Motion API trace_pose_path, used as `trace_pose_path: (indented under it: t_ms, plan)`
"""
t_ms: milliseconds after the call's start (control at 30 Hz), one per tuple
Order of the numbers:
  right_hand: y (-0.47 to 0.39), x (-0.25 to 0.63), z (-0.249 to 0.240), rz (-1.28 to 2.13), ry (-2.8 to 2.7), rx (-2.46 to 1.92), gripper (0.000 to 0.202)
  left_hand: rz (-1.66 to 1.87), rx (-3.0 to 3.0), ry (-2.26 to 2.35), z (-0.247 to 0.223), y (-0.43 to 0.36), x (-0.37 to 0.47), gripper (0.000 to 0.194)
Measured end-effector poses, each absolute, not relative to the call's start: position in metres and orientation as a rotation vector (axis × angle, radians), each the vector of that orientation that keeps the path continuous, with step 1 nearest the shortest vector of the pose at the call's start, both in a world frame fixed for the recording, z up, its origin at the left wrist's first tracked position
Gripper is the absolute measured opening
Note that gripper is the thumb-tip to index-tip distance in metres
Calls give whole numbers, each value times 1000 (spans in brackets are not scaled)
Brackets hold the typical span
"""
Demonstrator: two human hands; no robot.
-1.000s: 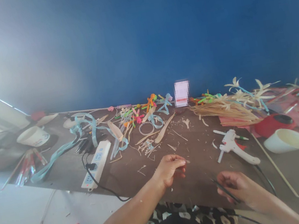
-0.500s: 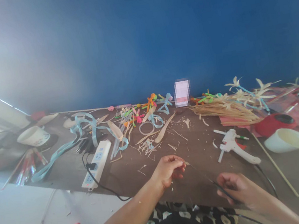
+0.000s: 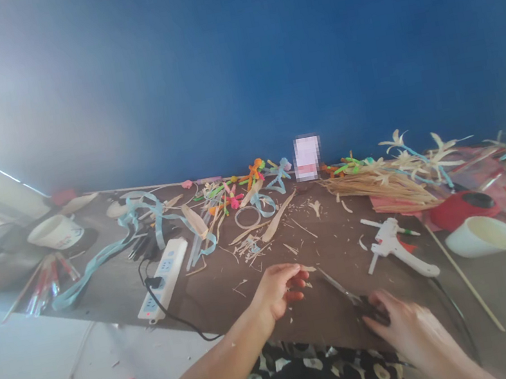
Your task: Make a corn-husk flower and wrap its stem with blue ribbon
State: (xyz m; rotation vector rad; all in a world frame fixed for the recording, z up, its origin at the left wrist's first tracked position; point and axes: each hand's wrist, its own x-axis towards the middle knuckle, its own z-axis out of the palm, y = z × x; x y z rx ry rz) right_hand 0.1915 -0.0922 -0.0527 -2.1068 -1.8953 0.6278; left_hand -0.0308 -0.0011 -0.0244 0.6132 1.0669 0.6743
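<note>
Near the middle of the table front, my left hand (image 3: 280,289) pinches a small pale piece of dried husk (image 3: 309,268) between thumb and forefinger. The other left fingers are loosely curled. To its right, my right hand (image 3: 398,320) is closed around the dark handles of a pair of scissors (image 3: 341,288). The slim metal blades point up and left, their tips just short of the pale piece. Small pale scraps lie on the table under and around the left hand.
A white glue gun (image 3: 398,249) lies right of my hands, beside a thin stick (image 3: 465,279) and a white cup (image 3: 484,237). On the left are a power strip (image 3: 164,280) and blue ribbon (image 3: 95,266). Dried stalks (image 3: 380,186) and husk flowers (image 3: 442,151) lie at the back right.
The scissors have turned so their blades show more plainly, and my right hand has rolled palm-down. My left hand has shifted slightly left, still pinching the pale piece.
</note>
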Motion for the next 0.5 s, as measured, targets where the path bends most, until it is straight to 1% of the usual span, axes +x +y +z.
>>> trace_pose_path:
  t_ms: [133,300,367,433,467,500]
  plan:
    - [-90,191,-55,517,-2003,-2137,17,676,577,1041,-23,-3,-33,22]
    - [-74,200,-45,573,-2159,-2097,25,710,561,1031,-23,-4,-38,21]
    - [-66,199,-26,584,-2188,-2066,23,734,548,1040,-23,-4,-41,19]
    - [-65,193,3,575,-2124,-2001,22,756,545,1050,-24,-4,-42,18]
    - [-69,189,19,573,-2044,-1942,27,761,546,1051,-24,-4,-43,18]
    - [-76,186,35,625,-1980,-1840,37,764,547,1047,-24,-4,-43,18]
